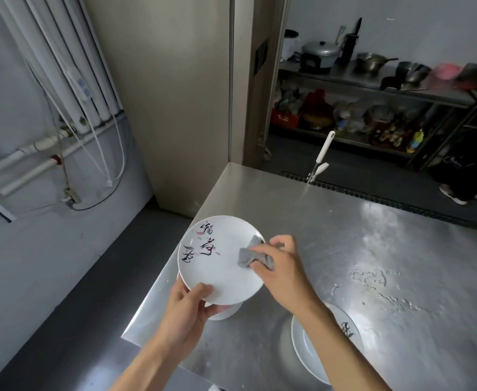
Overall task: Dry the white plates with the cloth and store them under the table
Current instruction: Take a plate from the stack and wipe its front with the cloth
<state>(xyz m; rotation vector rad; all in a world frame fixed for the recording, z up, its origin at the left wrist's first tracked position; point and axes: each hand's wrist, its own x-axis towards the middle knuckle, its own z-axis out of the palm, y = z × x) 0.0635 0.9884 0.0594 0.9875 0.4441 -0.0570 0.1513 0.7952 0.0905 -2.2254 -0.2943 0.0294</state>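
While the left hand [186,309] pinches the white plate [214,272] at its near rim, the right hand [282,261], fingers clenching the grey cloth [247,255], should wipe across the whole face.

We hold a white plate [220,258] with black calligraphy, tilted over the near-left corner of the steel table [372,235], with the left hand [188,306] gripping its lower rim, thumb on the face. Our right hand [279,261] pinches a bunched grey cloth [253,253] against the plate's right side; a stack of plates [226,311] sits just under it, and more plates [310,348] lie beneath our right forearm. Water patches [372,280] bead on the tabletop to the right, a shelf of pots [372,80] stands far back, and white pipes [62,66] run down the left wall.
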